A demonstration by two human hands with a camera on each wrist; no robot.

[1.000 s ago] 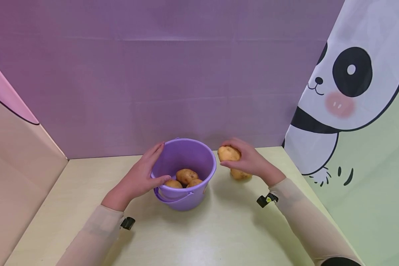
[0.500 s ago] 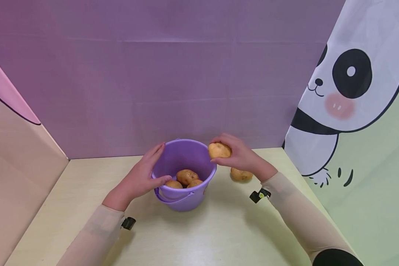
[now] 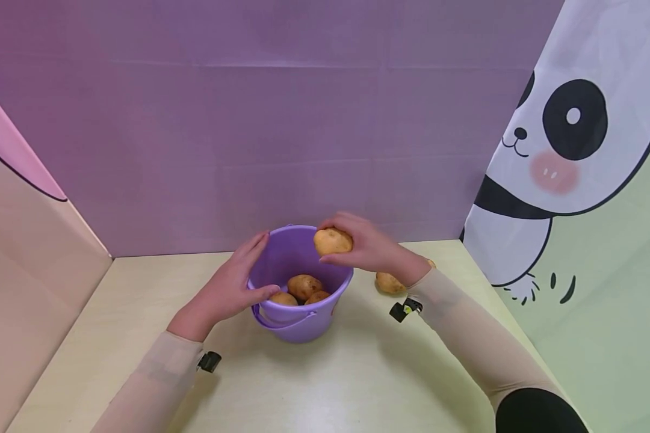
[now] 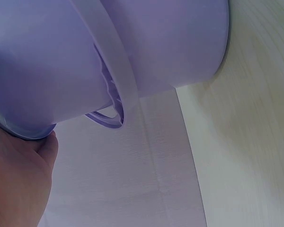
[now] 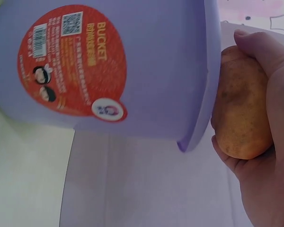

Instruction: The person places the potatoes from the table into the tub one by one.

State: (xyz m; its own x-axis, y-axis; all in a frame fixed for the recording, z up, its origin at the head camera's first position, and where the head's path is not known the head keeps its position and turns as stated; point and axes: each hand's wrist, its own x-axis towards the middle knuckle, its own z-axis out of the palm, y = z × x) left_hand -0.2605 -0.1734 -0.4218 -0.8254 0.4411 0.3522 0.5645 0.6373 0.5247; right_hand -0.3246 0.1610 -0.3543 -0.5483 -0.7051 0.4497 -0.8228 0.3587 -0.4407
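My right hand (image 3: 360, 240) holds a yellow-brown potato (image 3: 333, 241) over the right part of the purple bucket's (image 3: 298, 328) opening. In the right wrist view, the thumb and fingers wrap the potato (image 5: 241, 106) right at the rim. My left hand (image 3: 230, 288) grips the bucket's left rim, with the thumb reaching over the front edge. Inside the bucket lie several potatoes (image 3: 304, 287), partly hidden by its front wall. The bucket's handle (image 4: 116, 61) hangs down on the near side.
Another potato (image 3: 389, 283) sits on the pale table (image 3: 303, 385) to the right of the bucket, partly behind my right wrist; a bit of one more potato (image 3: 431, 263) shows beyond it. A purple backdrop (image 3: 303, 120) rises behind, and a panda-printed panel (image 3: 574, 180) stands at right.
My right hand has carried its potato leftward, from beside the bucket to over its opening. The potatoes behind on the table have come partly into view. My left hand stays at the rim.
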